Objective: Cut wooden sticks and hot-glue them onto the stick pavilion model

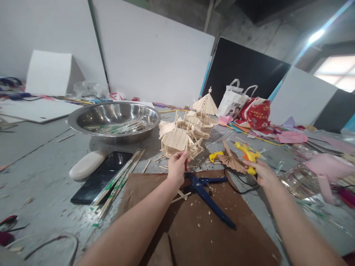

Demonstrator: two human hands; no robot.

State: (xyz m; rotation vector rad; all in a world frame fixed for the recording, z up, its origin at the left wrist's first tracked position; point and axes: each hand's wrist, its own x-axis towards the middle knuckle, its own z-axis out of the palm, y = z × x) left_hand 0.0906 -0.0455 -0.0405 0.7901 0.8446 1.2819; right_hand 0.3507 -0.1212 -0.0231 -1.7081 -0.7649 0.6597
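My right hand (262, 171) is closed around a yellow hot glue gun (248, 153), to the right of the stick model. A folded brown paper fan (231, 159) lies beside the gun's lower end. My left hand (178, 166) is pinched at the near side of a small model building (177, 138) made of pale wooden sticks; what its fingertips hold is too small to make out. Just below that hand, blue-handled cutters (210, 203) rest on a brown sheet (222, 240), with several cut sticks (181, 196) nearby.
A steel basin (111, 136) with wrapped sticks stands left, behind a phone (102, 177), a white oval object (87, 165) and bundled sticks (122, 181). A pointed stick roof (206, 103) and bags (233, 99) are at the back. A clear jug (301, 181) lies right.
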